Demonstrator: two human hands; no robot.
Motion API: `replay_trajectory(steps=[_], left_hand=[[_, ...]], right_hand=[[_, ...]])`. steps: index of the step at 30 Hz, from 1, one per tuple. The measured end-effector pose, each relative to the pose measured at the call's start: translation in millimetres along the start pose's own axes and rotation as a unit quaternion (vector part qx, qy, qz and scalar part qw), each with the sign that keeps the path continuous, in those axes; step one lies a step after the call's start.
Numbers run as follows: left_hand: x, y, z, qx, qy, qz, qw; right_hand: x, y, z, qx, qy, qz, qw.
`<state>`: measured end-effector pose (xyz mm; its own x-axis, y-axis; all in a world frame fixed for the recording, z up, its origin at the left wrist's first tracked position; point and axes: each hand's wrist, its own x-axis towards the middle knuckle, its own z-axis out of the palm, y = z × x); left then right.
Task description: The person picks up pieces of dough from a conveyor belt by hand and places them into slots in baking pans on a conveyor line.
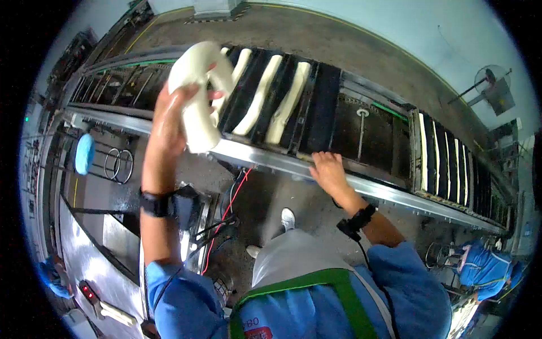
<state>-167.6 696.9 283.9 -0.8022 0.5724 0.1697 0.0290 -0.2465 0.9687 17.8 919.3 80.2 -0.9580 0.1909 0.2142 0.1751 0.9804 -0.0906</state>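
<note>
My left hand [172, 110] is raised above the conveyor, its fingers wrapped round a thick, cream-coloured dough strip [203, 124]. The strip is bent into a loop, with its ends hanging down. Beneath and beside it, black trays [322, 107] lie across the conveyor, and several hold one long dough strip [288, 104] each. My right hand [329, 171] rests open on the near edge of the tray at the right end of this group, fingertips touching the edge. No dough lies in that tray.
The conveyor's metal rail [271, 157] runs between me and the trays. More filled trays [443, 161] stand to the right. A red cable [228, 209] crosses the floor at left, near a steel table [84, 243]. A co-worker in blue [483, 265] is at lower right.
</note>
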Motion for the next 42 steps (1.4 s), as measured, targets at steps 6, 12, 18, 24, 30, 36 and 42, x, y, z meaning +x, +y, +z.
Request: replay_trajectory(steps=[6,12,18,24,30,36,42], left_hand=[[74,-91,87,-0.104,-0.093,-0.153,0.978],[49,-222,139,0.477,-0.151,0.062,0.864],[-1,-227,142,0.644,-0.242,0.101,0.719],[-84,-187,119,0.561,-0.163,0.08,0.808],[-232,-199,-41,0.638,0.067,0.038,0.766],[-468,-148,-160,0.717,0.266,-0.298,0.572],[-579,-130,-205,0.649,0.313,-0.375,0.583]], right_hand=[[0,5,-4,0.034,-0.011,-0.024,0.999],[-11,16,-24,0.143,-0.066,-0.025,0.987],[-29,46,-42,0.209,-0.098,-0.091,0.969],[-48,37,-61,0.205,-0.117,-0.099,0.967],[-33,2,-58,0.188,-0.111,-0.155,0.963],[-39,-94,-32,0.21,-0.188,-0.218,0.935],[-74,-223,-5,0.222,-0.247,-0.348,0.877]])
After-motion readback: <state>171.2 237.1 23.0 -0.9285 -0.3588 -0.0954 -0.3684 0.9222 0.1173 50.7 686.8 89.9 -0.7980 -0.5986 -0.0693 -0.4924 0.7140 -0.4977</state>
